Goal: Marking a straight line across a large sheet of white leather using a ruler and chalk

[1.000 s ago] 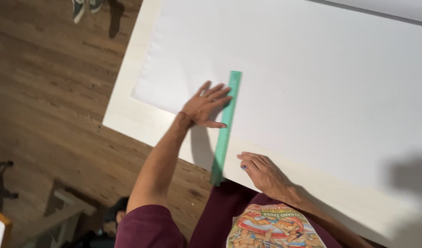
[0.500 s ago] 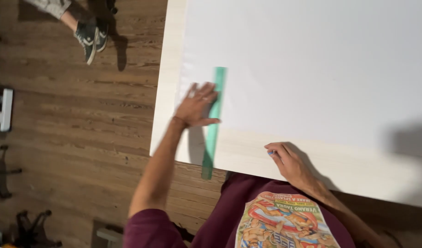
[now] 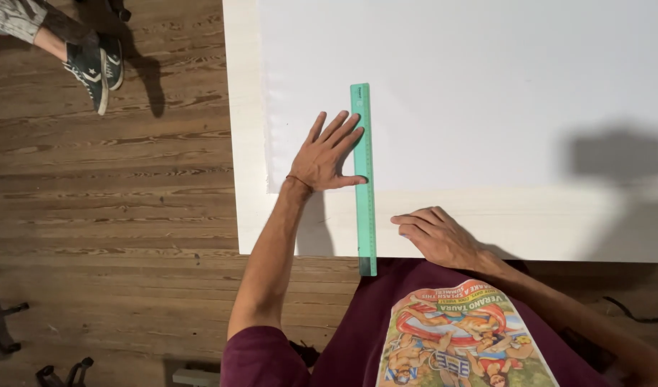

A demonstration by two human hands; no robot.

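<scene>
Overhead view of a pale table (image 3: pixel 243 143) on a wooden plank floor (image 3: pixel 107 186), bearing a large white sheet of paper (image 3: pixel 486 93) whose near edge lies short of the table's front edge, leaving a bare cream strip. A long green ruler (image 3: pixel 363 179) lies lengthwise across the sheet's near edge, its far end on the paper and its near end overhanging the table front, just above the person's maroon printed shirt (image 3: pixel 458 337). The left hand (image 3: pixel 329 154) is spread wide and flat, palm down on the paper, fingers fanned, with fingertips and thumb touching the ruler's left edge; it grasps nothing. The right hand (image 3: pixel 433 233) rests on the bare strip just right of the ruler, fingers curled loosely inward; whether it holds a small pencil or pen cannot be told, as the fingertips are tucked under. To hold a straightedge well in this posture, pressure is best spread along its length and directly downward, fingertips kept back from the working edge, and the overhanging end kept from tipping. No container, tray or box appears anywhere on the table or floor, so no contents are to be recorded. At upper left, another person's dark sneakers (image 3: pixel 96 64) stand on the floor, well apart from the table.
</scene>
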